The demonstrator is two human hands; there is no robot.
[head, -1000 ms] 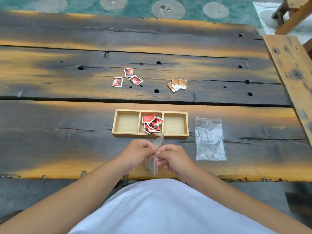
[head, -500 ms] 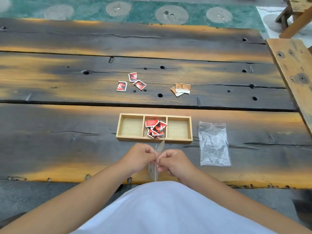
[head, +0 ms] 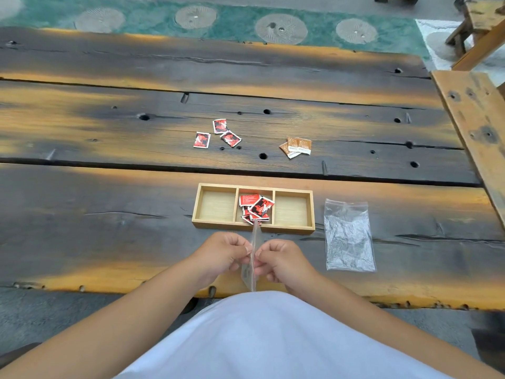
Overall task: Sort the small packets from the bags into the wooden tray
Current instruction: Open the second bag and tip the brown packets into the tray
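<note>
Hands meet near the table's edge — left hand (head: 224, 251) and right hand (head: 281, 258) both pinch a clear plastic bag (head: 252, 258) edge-on, just before the wooden tray (head: 252, 227), whose middle compartment holds red packets (head: 257, 207).

My worktop (head: 109, 138), charred dark planks with orange streaks, bears: one three-compartment wooden tray (head: 252, 229), one flat clear bag (head: 348, 236), three loose red packets (head: 218, 134), a few brown packets (head: 296, 146).

Red-black packets (head: 256, 206), brown-white packets (head: 296, 147), pale wooden tray (head: 252, 230).
</note>
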